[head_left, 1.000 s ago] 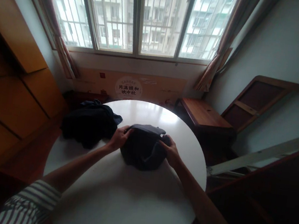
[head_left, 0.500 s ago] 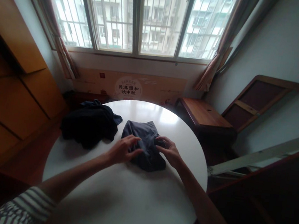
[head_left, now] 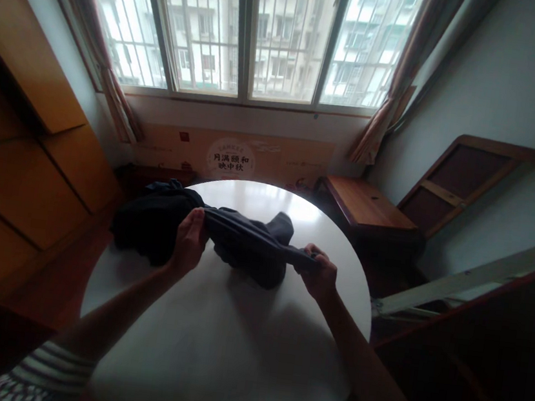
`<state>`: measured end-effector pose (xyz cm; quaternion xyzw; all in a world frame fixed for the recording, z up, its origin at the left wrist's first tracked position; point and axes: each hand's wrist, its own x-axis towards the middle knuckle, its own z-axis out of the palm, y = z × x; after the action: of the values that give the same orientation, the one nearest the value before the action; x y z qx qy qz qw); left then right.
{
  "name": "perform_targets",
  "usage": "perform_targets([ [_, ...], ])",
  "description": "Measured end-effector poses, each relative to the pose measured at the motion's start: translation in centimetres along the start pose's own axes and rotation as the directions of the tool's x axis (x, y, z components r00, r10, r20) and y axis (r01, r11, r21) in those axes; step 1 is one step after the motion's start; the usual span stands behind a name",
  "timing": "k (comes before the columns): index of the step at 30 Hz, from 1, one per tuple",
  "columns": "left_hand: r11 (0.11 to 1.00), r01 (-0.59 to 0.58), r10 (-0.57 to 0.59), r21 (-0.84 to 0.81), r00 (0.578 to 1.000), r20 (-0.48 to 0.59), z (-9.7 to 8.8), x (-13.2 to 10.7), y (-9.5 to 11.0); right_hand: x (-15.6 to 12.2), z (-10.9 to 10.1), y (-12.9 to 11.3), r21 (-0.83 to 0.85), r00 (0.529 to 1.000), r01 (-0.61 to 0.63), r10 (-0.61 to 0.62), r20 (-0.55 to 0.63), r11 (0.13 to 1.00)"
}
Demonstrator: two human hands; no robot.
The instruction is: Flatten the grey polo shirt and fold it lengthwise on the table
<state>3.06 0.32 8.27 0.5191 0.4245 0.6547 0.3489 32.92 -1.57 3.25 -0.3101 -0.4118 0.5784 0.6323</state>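
Note:
A dark grey garment (head_left: 252, 245) is stretched between my two hands just above the round white table (head_left: 224, 351). My left hand (head_left: 188, 241) is closed on its left end, fingers curled over the fabric edge. My right hand (head_left: 321, 273) pinches its right end in a fist. The cloth's middle sags onto the tabletop, and a lump of it rises near the far side. A second pile of dark clothing (head_left: 152, 225) lies on the table's left rim, right behind my left hand.
A wooden bench (head_left: 364, 206) stands to the right of the table, with a leaning wooden frame (head_left: 449, 184) beyond it. Orange cabinets (head_left: 24, 157) line the left wall. A printed cardboard panel (head_left: 231, 154) rests under the barred window (head_left: 249, 29).
The garment lay flat under my fingers half a second ago. Both hands have gripped its ends, lifted it and pulled apart, stretching it wide.

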Motion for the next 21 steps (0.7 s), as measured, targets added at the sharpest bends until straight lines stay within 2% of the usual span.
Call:
perform_targets([
  [1,0.999,0.026,-0.025,-0.026,0.999,0.037,-0.3,0.6,0.3,-0.2,0.2,-0.1,-0.020,1.000,-0.009,0.009,0.018,1.000],
  [2,0.996,0.089,-0.086,-0.019,0.988,0.127,-0.7,1.3,0.5,-0.3,0.3,-0.2,-0.042,0.999,-0.018,0.020,0.036,0.999],
  [3,0.985,0.173,-0.174,0.026,0.954,0.245,-1.2,1.8,0.5,-0.4,0.3,-0.3,-0.067,0.998,-0.032,0.036,0.060,0.997],
  [5,0.937,0.277,-0.347,0.214,0.817,0.461,-2.1,2.9,0.0,-0.3,0.1,-0.3,-0.140,0.986,-0.078,0.098,0.138,0.987],
  [6,0.916,0.246,-0.383,0.317,0.769,0.511,-2.5,3.4,-0.3,-0.2,0.0,-0.3,-0.195,0.970,-0.100,0.139,0.199,0.976],
  [7,0.903,0.164,-0.371,0.397,0.762,0.530,-2.7,3.9,-0.6,-0.1,-0.2,-0.3,-0.260,0.946,-0.115,0.185,0.266,0.959],
  [10,0.865,-0.136,-0.146,0.484,0.853,0.501,-1.5,5.1,-1.2,0.3,-0.4,0.0,-0.425,0.862,-0.114,0.302,0.407,0.898],
  [12,0.850,-0.215,-0.065,0.481,0.863,0.501,0.4,5.6,-1.4,0.4,-0.3,0.1,-0.470,0.846,-0.103,0.326,0.422,0.877],
  [15,0.863,-0.212,-0.052,0.458,0.866,0.498,3.6,5.4,-1.8,0.2,-0.2,0.0,-0.494,0.869,-0.094,0.313,0.384,0.865],
  [17,0.874,-0.195,-0.050,0.445,0.875,0.482,5.1,4.9,-2.2,0.0,0.0,-0.1,-0.499,0.892,-0.091,0.294,0.344,0.862],
  [21,0.884,-0.181,-0.030,0.432,0.898,0.438,6.3,4.9,-1.9,0.3,0.3,0.0,-0.458,0.962,-0.066,0.179,0.207,0.886],
])
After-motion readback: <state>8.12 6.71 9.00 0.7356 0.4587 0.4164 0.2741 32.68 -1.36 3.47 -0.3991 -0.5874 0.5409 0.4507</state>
